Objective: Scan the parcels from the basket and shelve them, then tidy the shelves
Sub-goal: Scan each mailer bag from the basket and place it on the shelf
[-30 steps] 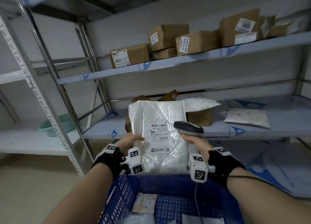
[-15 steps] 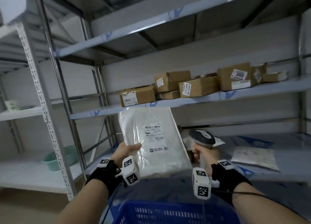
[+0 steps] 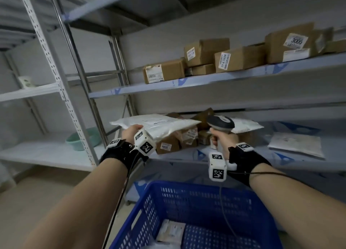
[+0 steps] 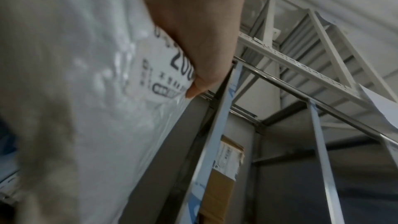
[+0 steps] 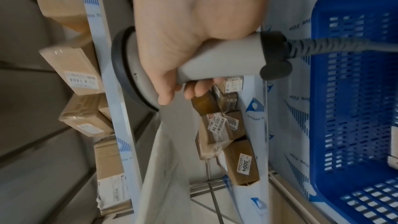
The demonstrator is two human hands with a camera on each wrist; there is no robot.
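Tilted down since half a second ago: white parcel (image 3: 157, 126), then held upright with its label facing the camera, now lying almost flat above the brown boxes (image 3: 177, 141) on the middle shelf (image 3: 187, 158). Scanner (image 3: 221, 124) lifted a little higher too.

Left hand (image 3: 132, 132) stretched forward to the near-left corner of the parcel, thumb on top and fingers (image 4: 194, 89) curled round the edge against a printed label, gripping it. Right hand (image 3: 221, 141) to the right, closed round the grey handle of the scanner, thumb and fingers wrapped tight in the right wrist view, scanner head up and pointing toward the far shelves, cable trailing back along the forearm.

Long axis of the parcel running left to right and slightly away, label side up, far-right end over the boxes; touching them or just above, cannot tell.

Blue basket (image 3: 187, 202) near and low between the forearms, with a small pale packet (image 3: 171, 232) on its floor. Upper shelf (image 3: 234, 76) carrying a row of cardboard boxes (image 3: 239, 58), one marked 3005. Flat white packet (image 3: 295, 144) lying on the middle shelf to the far right. Green basin (image 3: 82, 141) on the white shelf unit to the left. Grey wall behind, pale floor below.
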